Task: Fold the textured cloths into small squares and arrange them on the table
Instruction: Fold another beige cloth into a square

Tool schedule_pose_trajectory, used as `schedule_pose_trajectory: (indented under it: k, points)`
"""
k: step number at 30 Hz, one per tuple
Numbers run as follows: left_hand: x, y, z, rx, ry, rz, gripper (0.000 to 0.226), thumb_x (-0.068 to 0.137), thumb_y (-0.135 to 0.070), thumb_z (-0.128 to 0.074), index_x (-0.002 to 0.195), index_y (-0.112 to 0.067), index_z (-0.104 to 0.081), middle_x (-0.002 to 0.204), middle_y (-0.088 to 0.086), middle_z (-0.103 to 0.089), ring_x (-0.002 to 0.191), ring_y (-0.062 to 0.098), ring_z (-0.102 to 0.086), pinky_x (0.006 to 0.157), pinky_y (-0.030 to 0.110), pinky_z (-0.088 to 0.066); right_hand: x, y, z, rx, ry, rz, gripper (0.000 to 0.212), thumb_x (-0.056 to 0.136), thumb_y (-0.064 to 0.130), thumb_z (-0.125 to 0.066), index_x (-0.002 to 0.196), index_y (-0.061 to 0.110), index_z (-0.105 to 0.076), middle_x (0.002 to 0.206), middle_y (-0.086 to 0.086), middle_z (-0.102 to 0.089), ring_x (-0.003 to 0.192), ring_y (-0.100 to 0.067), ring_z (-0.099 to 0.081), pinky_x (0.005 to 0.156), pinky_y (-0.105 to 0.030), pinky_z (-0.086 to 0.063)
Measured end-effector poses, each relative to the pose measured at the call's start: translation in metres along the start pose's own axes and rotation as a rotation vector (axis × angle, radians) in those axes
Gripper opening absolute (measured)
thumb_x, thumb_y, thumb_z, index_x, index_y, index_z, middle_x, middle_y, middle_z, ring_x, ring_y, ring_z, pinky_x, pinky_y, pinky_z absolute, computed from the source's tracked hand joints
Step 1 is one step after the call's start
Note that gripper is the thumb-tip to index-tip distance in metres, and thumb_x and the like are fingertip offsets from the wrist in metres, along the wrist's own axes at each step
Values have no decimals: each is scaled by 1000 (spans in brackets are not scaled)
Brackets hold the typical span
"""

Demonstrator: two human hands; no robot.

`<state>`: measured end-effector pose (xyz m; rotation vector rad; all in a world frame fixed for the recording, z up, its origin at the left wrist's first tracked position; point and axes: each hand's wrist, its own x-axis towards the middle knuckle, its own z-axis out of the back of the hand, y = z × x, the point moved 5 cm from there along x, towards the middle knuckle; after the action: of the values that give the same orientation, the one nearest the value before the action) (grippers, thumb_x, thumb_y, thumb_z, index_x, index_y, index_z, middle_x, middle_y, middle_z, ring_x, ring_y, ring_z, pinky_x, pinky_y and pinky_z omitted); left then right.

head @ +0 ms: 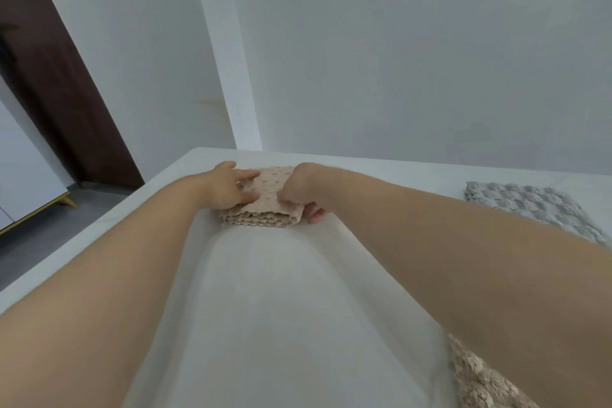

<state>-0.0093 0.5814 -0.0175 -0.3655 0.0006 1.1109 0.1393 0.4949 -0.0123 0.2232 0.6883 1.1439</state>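
A big white desk (281, 308) is seen, with a wall behind its far edge. A grey cloth (530, 209) is laid flat by the right edge of the desk. It looks like a neat square, but how many times it is folded cannot be told. A loose tan cloth (480, 378) is seen near the front right corner, partly hidden under an arm. It looks bumpy and not yet folded.

A folded tan cloth (268, 199) is placed close to the far edge, toward the far left corner. Its layers are stacked, and wavy edges are shown on the near side. It is touched by both hands.

The left hand (228, 189) is laid flat on the left side of this cloth, with straight fingers pressed down on top. The right hand (298, 189) is curled around the right side, and the cloth is pinched there.

Some things could go wrong from here. The thick, springy layers could pop open if the hands are lifted too fast. The stack could be pulled crooked if one side is tugged harder than the other. The cloth could also be pushed off the far edge, since it is so close to it. The loose tan cloth could be dragged by the arm above it.
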Motion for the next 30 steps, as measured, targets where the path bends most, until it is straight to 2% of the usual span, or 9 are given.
schedule_pose_trajectory:
  k: [2, 3, 4, 6, 9, 12, 15, 25, 30]
  points:
    - [1, 1, 8, -17, -48, -4, 57, 102, -48, -49, 156, -40, -32, 170, -6, 4, 153, 25, -24, 121, 40, -22, -5, 2, 18, -317, -171, 71, 49, 104, 25, -45, 150, 10, -41, 162, -22, -25, 144, -46, -31, 109, -54, -43]
    - [3, -3, 11, -43, -116, -48, 53, 105, -45, -43, 157, -35, -33, 170, -7, 3, 154, 24, -21, 123, 39, -20, -6, 5, 25, -394, -275, 135, 56, 105, 27, -38, 158, 13, -28, 168, -18, -5, 148, -47, -18, 111, -56, -35]
    - [3, -9, 11, -73, -190, -96, 51, 108, -40, -38, 157, -28, -35, 171, -5, -1, 155, 22, -17, 124, 37, -16, -6, 5, 30, -373, -356, 175, 60, 106, 30, -33, 161, 15, -16, 170, -12, 5, 151, -43, -14, 113, -55, -30]
    - [4, -23, 6, -109, -281, -157, 49, 110, -30, -32, 157, -17, -36, 170, -1, -12, 156, 18, -15, 124, 30, -10, -2, 4, 27, -340, -401, 267, 62, 107, 33, -27, 162, 13, -7, 171, -6, 8, 154, -34, -10, 119, -53, -24]
    - [11, -29, -16, -93, -265, -176, 49, 111, -27, -29, 157, -12, -34, 168, 4, -20, 154, 18, -19, 122, 27, -11, 15, -7, -4, -340, -277, 314, 61, 109, 35, -21, 162, 10, -5, 171, -4, 4, 157, -25, 0, 125, -52, -12]
    - [19, -17, -34, -47, -196, -162, 52, 111, -33, -26, 160, -15, -26, 168, 2, -20, 155, 16, -17, 124, 29, -11, 27, -19, -21, -357, -176, 329, 65, 108, 45, -13, 163, 13, 0, 171, -1, 4, 157, -21, 4, 126, -51, -3]
    - [23, -11, -39, 3, -184, -182, 56, 110, -40, -23, 161, -19, -20, 169, -2, -17, 156, 14, -14, 126, 35, -11, 28, -28, -23, -416, -172, 336, 71, 105, 56, -9, 163, 17, 4, 171, 2, 8, 157, -17, 8, 126, -52, 1]
    - [23, -14, -42, 118, -181, -170, 57, 110, -42, -21, 161, -19, -19, 169, -2, -17, 155, 13, -13, 125, 39, -15, 29, -34, -25, -444, -97, 355, 119, 79, 94, -23, 161, 16, 13, 170, 1, 17, 156, -18, 16, 124, -55, 7]
    - [9, -19, -37, 300, -200, -35, 60, 107, -48, -9, 162, -25, -10, 171, -4, -8, 156, 18, -14, 125, 48, -13, 22, -31, -22, -491, -83, 298, 134, 66, 101, -33, 160, 19, 16, 169, 0, 19, 155, -26, 18, 122, -60, 10]
